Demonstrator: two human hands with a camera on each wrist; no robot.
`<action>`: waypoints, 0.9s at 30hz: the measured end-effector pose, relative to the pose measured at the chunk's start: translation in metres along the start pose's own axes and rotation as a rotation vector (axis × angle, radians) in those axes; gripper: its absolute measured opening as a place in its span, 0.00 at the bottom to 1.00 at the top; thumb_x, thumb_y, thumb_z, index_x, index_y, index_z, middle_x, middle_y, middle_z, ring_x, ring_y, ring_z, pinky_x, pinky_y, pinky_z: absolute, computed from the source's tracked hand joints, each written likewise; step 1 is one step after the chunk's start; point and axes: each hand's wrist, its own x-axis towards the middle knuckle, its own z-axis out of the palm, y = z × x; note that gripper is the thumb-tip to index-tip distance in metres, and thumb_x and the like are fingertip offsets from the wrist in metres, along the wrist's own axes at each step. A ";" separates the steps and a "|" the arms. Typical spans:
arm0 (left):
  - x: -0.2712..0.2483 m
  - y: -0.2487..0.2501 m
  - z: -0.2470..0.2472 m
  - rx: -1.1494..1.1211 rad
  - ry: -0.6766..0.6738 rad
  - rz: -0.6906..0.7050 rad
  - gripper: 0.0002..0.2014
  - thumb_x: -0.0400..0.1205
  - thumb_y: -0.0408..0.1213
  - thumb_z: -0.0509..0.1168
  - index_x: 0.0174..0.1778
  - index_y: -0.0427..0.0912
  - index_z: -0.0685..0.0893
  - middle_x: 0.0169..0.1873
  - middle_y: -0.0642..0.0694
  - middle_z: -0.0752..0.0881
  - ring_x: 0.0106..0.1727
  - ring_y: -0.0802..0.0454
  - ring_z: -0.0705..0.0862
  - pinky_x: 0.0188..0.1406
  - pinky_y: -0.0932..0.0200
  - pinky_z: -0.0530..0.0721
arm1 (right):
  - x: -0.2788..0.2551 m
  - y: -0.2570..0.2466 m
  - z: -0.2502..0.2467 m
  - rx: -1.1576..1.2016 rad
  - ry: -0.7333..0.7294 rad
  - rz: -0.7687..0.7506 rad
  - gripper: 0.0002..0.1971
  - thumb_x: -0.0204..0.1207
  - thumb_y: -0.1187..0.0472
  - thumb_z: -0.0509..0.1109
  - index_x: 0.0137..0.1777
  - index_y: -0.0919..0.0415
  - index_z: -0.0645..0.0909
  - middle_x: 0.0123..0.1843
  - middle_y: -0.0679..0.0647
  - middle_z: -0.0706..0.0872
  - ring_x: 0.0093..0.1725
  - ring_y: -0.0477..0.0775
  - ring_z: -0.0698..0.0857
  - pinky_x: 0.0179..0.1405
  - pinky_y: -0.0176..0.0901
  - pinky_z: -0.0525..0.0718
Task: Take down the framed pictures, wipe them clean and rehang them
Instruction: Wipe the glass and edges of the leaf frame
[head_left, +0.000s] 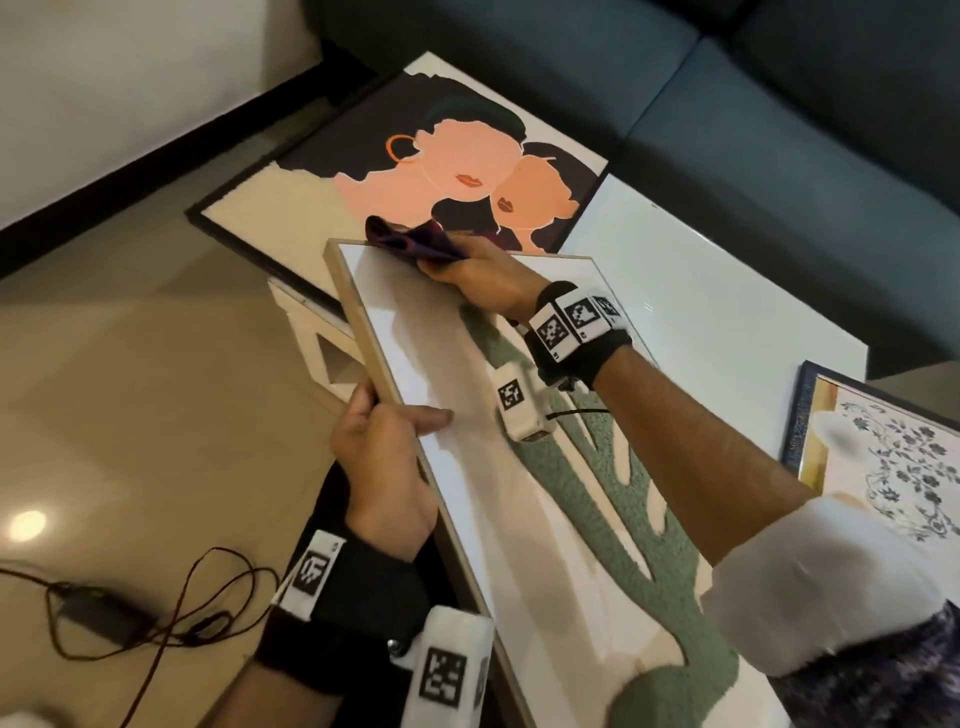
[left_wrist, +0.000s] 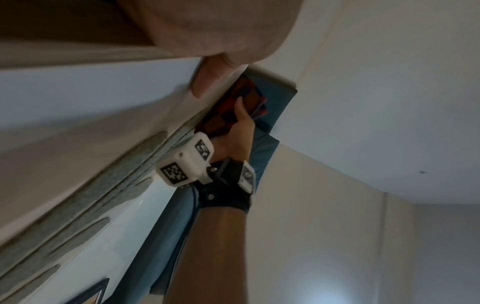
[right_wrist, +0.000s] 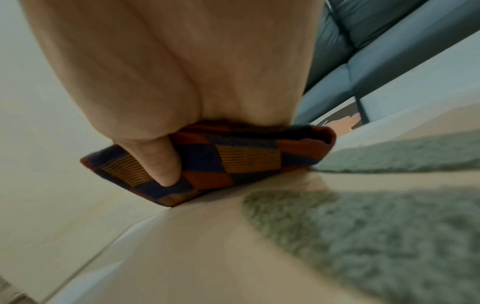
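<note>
A light wooden-framed picture (head_left: 457, 374) with a green plant shape lies tilted across my lap and the table edge. My left hand (head_left: 384, 441) grips its left frame edge, thumb (left_wrist: 205, 80) flat on the glass. My right hand (head_left: 472, 275) holds a folded checked cloth (head_left: 410, 244) of red, blue and orange, pressed on the glass near the picture's far corner. The right wrist view shows the cloth (right_wrist: 221, 160) under my fingers (right_wrist: 158, 160), against the glass beside the green shape (right_wrist: 389, 236).
A black-framed picture of two faces (head_left: 415, 171) lies on the white table (head_left: 701, 291) beyond. A blue-framed floral picture (head_left: 883, 457) sits at the right. A blue sofa (head_left: 727, 104) stands behind. Cables and an adapter (head_left: 104, 613) lie on the floor at left.
</note>
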 end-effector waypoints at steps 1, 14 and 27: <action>-0.001 0.001 0.000 -0.011 -0.005 0.007 0.30 0.67 0.08 0.66 0.53 0.45 0.93 0.51 0.41 0.95 0.55 0.33 0.91 0.49 0.36 0.95 | -0.001 -0.010 0.008 -0.013 -0.015 -0.026 0.16 0.87 0.66 0.65 0.73 0.58 0.80 0.53 0.38 0.83 0.55 0.38 0.80 0.71 0.39 0.73; 0.004 -0.007 -0.014 -0.139 -0.144 0.043 0.26 0.71 0.16 0.66 0.66 0.32 0.88 0.64 0.24 0.87 0.63 0.24 0.86 0.67 0.25 0.85 | -0.034 -0.049 0.056 -0.279 -0.121 -0.048 0.28 0.81 0.55 0.64 0.82 0.43 0.73 0.74 0.51 0.81 0.73 0.57 0.77 0.79 0.58 0.71; 0.011 -0.001 -0.036 -0.419 -0.304 -0.114 0.23 0.89 0.43 0.51 0.70 0.37 0.86 0.65 0.33 0.86 0.70 0.35 0.84 0.83 0.43 0.74 | -0.130 -0.021 0.074 -0.243 -0.090 -0.081 0.31 0.84 0.66 0.65 0.85 0.43 0.68 0.86 0.47 0.69 0.86 0.50 0.65 0.87 0.49 0.58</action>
